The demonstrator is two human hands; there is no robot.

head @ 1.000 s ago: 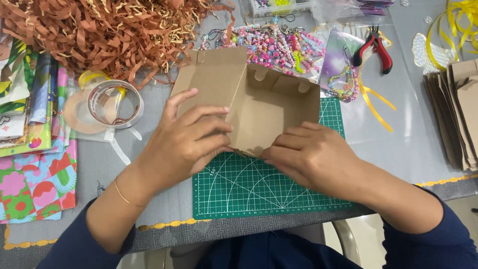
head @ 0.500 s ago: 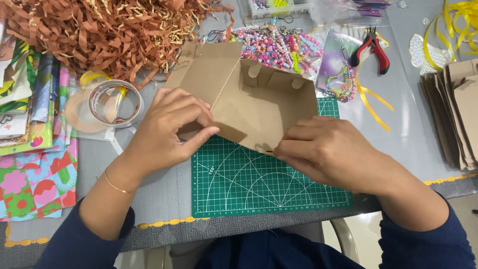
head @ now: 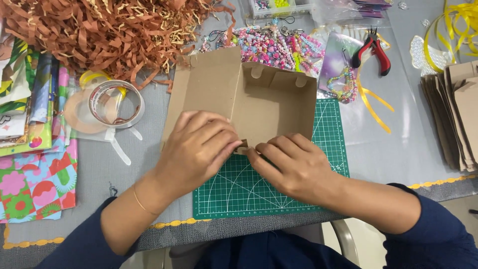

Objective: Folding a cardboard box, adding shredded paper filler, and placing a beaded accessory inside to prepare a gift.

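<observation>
While flat on the green cutting mat, cardboard box, near flap pinched between left hand and right hand.

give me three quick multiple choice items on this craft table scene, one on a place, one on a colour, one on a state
1. Where is the tape roll?
A. left of the cardboard box
B. on the cutting mat
C. beside the pliers

2. What colour is the cutting mat?
A. blue
B. green
C. grey

3. What are the left hand and right hand doing?
A. resting apart on the table
B. one lifting the pliers
C. both pressing the box's near edge

Answers:
1 A, the roll lies on the grey table left of the box.
2 B, the gridded mat is green.
3 C, the fingertips of both hands meet at the near wall.
</observation>
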